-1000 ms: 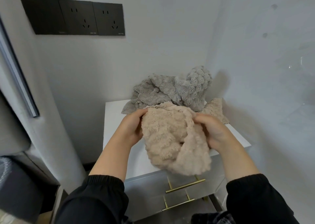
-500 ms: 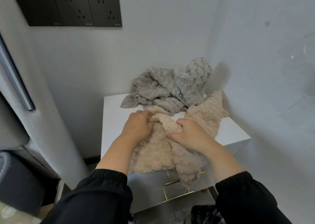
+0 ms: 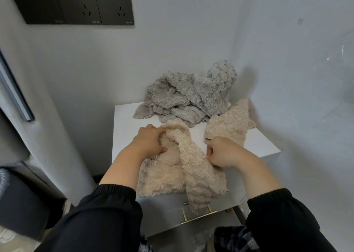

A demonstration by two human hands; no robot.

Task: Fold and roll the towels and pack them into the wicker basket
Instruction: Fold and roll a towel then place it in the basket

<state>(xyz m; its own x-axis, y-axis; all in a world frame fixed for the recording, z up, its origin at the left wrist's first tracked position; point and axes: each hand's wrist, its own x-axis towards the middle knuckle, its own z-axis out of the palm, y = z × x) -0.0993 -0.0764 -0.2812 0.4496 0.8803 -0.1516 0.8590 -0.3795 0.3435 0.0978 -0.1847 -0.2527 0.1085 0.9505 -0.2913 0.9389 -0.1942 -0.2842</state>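
Note:
A beige fluffy towel [image 3: 183, 171] lies crumpled on the white cabinet top [image 3: 126, 129], its front part hanging over the near edge. My left hand [image 3: 151, 142] grips a bunched fold at its upper left. My right hand [image 3: 224, 152] pinches the towel's right edge with curled fingers. A second piece of beige towel [image 3: 229, 123] lies flat behind my right hand; whether it is the same towel I cannot tell. A heap of grey towel [image 3: 191, 96] sits at the back against the wall. No wicker basket is in view.
The cabinet stands in a corner with walls behind and to the right. Its drawers have brass handles [image 3: 199, 215] below the hanging towel. Black wall sockets [image 3: 76, 4] are mounted high at left. A dark object [image 3: 21, 198] stands on the floor at left.
The beige towel was held up in the air a second ago; it has come down onto the cabinet top, and my hands have moved apart, spreading it sideways.

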